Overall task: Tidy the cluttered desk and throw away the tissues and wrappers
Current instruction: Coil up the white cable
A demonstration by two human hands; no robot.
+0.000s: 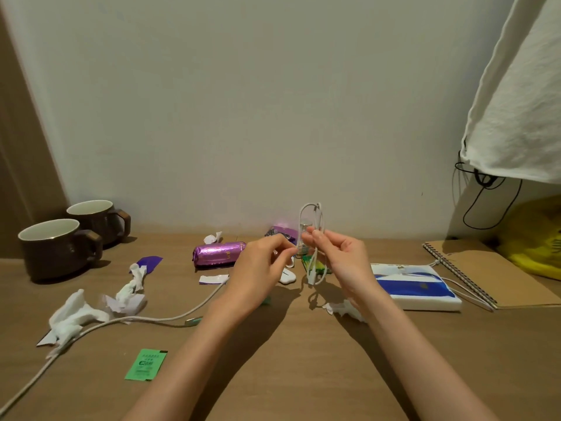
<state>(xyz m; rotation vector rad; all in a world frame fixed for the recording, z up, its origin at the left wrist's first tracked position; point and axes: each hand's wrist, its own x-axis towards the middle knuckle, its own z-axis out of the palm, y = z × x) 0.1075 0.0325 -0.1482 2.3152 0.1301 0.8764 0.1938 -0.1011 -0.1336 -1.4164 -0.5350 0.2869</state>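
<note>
A thin white cable (pixel 315 238) is folded into a loop and held above the wooden desk (pixel 288 360). My right hand (pixel 337 256) pinches the loop at its middle. My left hand (pixel 261 262) pinches one strand of it from the left. Crumpled white tissues lie at the left (pixel 73 317), at the middle left (pixel 133 284), near the wall (pixel 213 237) and under my right forearm (pixel 343 309). A green wrapper (pixel 146 364) lies flat near the front. A purple wrapper (pixel 150 262) and a shiny purple tissue pack (pixel 218 253) sit further back.
Two brown mugs (pixel 57 247) stand at the back left. A thick white cord (pixel 127 323) snakes across the left of the desk. A blue and white tissue pack (pixel 416 287) and a spiral notebook (pixel 485 271) lie at the right, below a hanging white cloth (pixel 516 110).
</note>
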